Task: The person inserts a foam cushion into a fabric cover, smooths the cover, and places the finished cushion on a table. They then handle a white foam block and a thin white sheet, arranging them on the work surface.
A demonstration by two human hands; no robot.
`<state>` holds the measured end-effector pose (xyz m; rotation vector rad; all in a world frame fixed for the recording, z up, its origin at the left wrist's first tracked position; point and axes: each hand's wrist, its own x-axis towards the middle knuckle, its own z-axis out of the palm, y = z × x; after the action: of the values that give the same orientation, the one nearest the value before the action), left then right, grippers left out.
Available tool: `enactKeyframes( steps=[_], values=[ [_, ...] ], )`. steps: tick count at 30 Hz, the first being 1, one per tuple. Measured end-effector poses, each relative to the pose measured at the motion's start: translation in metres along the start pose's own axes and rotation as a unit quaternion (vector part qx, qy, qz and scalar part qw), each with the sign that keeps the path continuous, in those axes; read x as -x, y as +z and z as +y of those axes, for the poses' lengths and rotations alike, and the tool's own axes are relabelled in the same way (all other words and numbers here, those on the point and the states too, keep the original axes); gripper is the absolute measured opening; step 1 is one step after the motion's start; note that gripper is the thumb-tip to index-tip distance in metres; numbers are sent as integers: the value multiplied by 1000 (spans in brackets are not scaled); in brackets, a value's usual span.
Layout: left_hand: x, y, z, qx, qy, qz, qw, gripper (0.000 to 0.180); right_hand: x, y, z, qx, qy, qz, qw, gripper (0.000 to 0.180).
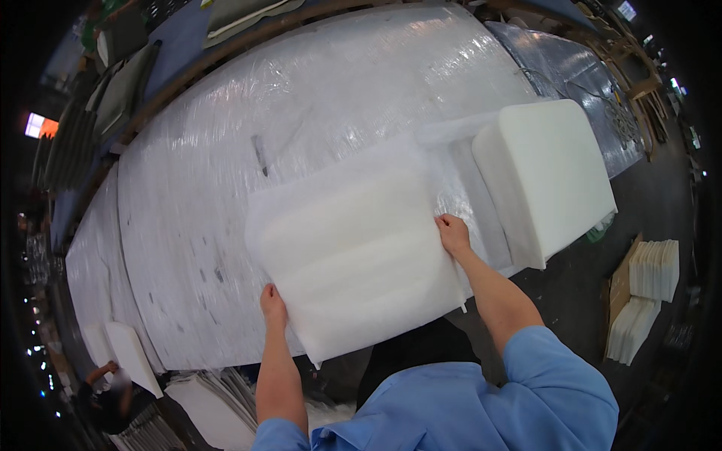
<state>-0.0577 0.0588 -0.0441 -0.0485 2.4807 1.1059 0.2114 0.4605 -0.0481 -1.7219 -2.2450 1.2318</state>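
A soft sheet of white batting [353, 263] lies in front of me on the plastic-wrapped table, its near edge reaching past the table's front. With closed fingers, my left hand [273, 304] grips its left side edge. My right hand [453, 235] pinches the opposite edge, somewhat farther from me. Whether a foam slab is under the batting, I cannot tell. To the right of my right hand rests a thick pile of white foam cushion pieces [560, 165] with rounded corners, with more thin white batting beside it.
Clear plastic film covers the wide table [188, 188]. At the right, white foam pieces [653, 270] stand by cardboard on the floor. White panels [207, 410] lean below the table at the lower left, near another person [109, 398]. Grey cushions [124, 83] are stacked at far left.
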Motion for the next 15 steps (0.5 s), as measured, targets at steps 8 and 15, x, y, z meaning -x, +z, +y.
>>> enactKeyframes(
  steps=[8, 15],
  values=[
    [55, -45, 9, 33, 1, 172, 985, 32, 48, -38, 16, -128, -42, 205, 969, 43],
    [66, 15, 9, 60, -70, 24, 995, 44, 79, 24, 2, -53, -1, 80, 995, 44]
  ],
)
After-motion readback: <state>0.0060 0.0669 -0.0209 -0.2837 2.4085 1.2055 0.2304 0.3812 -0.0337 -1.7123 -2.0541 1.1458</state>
